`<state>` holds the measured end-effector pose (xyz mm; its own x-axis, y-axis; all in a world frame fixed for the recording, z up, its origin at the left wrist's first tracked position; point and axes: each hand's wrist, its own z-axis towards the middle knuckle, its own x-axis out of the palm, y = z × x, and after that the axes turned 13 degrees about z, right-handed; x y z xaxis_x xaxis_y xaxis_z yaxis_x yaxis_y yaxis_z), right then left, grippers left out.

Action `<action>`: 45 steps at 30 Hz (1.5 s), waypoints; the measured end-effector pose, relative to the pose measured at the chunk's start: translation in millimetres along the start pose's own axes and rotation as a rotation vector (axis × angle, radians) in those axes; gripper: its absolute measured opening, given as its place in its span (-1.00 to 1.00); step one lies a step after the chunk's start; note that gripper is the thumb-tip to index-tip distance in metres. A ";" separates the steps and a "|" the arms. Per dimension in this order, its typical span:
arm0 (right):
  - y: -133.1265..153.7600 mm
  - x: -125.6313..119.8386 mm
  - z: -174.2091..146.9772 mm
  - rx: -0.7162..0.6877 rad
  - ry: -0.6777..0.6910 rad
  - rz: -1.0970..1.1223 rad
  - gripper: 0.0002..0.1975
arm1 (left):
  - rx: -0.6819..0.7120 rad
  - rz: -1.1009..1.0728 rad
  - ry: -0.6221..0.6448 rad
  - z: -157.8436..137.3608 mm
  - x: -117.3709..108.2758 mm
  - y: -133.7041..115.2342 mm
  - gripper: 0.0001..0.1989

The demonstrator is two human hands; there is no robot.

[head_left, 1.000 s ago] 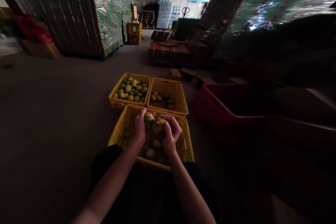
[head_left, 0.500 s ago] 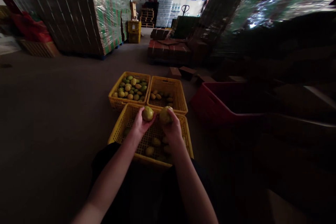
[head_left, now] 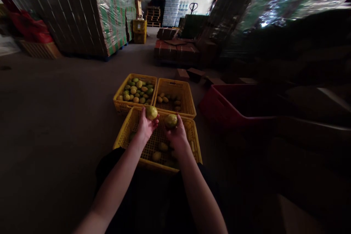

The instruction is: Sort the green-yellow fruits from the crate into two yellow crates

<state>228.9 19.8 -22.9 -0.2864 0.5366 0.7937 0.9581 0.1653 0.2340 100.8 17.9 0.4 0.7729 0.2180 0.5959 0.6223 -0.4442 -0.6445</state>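
Over the near yellow crate (head_left: 123, 137), my left hand (head_left: 146, 127) is closed around a yellow-green mango (head_left: 151, 112). A second mango (head_left: 171, 121) rests in the fingers of my right hand (head_left: 177, 135), a little lower and to the right. The two fruits are apart. Below my hands, several mangoes (head_left: 163, 147) lie in the right part of the near crate, partly hidden by my right forearm. Behind it, the far left crate (head_left: 117, 105) is well filled with green and yellow mangoes (head_left: 136, 91). Fewer mangoes (head_left: 164, 99) lie in the far right crate (head_left: 189, 98).
To the right stands a large red bin (head_left: 219, 104). Flat cardboard pieces (head_left: 182, 74) lie on the floor behind the crates, before a low pallet of bundled cardboard (head_left: 175, 49). Tall wrapped stacks (head_left: 109, 14) rise at left and right. The right side is very dark.
My left hand has risen slightly and shifted left with its mango. The mango in my right hand has turned and moved a little left and down. The mangoes in the crates look unchanged.
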 end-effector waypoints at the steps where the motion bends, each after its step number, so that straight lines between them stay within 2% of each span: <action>1: 1.3 -0.6 0.9 0.001 -0.017 0.001 -0.80 | 0.007 0.019 -0.034 0.8 0.8 -0.1 -0.47; 4: 4.7 -1.2 0.0 0.035 -0.009 0.013 -0.79 | 0.023 0.054 -0.084 1.1 4.0 -0.4 -0.61; 6: 5.5 0.2 -3.6 0.040 0.060 -0.009 -0.84 | 0.138 0.070 -0.111 -1.2 6.7 0.2 -0.78; 7: 5.2 1.5 -6.2 -0.001 0.105 -0.031 -0.90 | 0.243 0.084 -0.120 -3.1 8.0 0.8 -0.78; 8: 4.5 3.1 -9.2 -0.081 0.156 -0.065 -0.92 | 0.369 0.105 -0.125 -5.4 9.1 1.4 -0.70; 11: 2.0 8.0 -20.0 -0.479 0.322 -0.265 -0.57 | 0.714 0.196 -0.095 -13.0 10.6 2.6 -0.48; 14: 1.8 9.1 -29.0 -0.809 0.436 -0.536 -0.42 | 0.834 0.257 -0.063 -17.7 7.8 1.7 -0.45; 17: 3.8 5.3 -32.1 -0.982 0.480 -0.718 -0.41 | 0.861 0.397 -0.034 -16.1 0.3 -1.1 -0.46; 20: 6.1 0.1 -29.7 -1.119 0.526 -0.903 -0.42 | 0.971 0.650 -0.051 -9.2 -9.9 -4.0 -0.45; 23: 9.7 -2.4 -25.3 -1.196 0.545 -1.001 -0.49 | 1.069 0.844 -0.084 -0.4 -18.4 -5.3 -0.45; 25: 13.3 -2.1 -23.0 -1.179 0.544 -0.983 -0.51 | 1.050 0.856 -0.043 4.3 -21.8 -6.0 -0.44; 27: 17.9 -1.1 -22.3 -1.098 0.560 -0.921 -0.46 | 0.959 0.797 0.036 6.5 -23.8 -8.0 -0.45; 32: 29.3 0.0 -28.2 -0.665 0.676 -0.745 -0.39 | 0.638 0.583 0.169 -0.3 -29.3 -21.6 -0.42; 34: 31.9 -0.6 -31.4 -0.555 0.685 -0.649 -0.42 | 0.537 0.517 0.214 -5.8 -32.0 -27.0 -0.43; 39: 33.2 0.1 -34.1 -0.443 0.591 -0.484 -0.66 | 0.379 0.423 0.278 -14.2 -34.0 -29.3 -0.60; 42: 32.2 3.0 -32.6 -0.393 0.579 -0.449 -0.64 | 0.338 0.374 0.259 -13.6 -32.6 -27.7 -0.67; 45: 30.0 4.8 -28.6 -0.372 0.549 -0.450 -0.64 | 0.353 0.338 0.239 -11.3 -31.7 -27.0 -0.66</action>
<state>256.4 3.7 4.0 -0.6948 -0.0154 0.7191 0.7181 -0.0701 0.6924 58.1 13.2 4.3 0.9128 -0.1088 0.3936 0.3798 -0.1276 -0.9162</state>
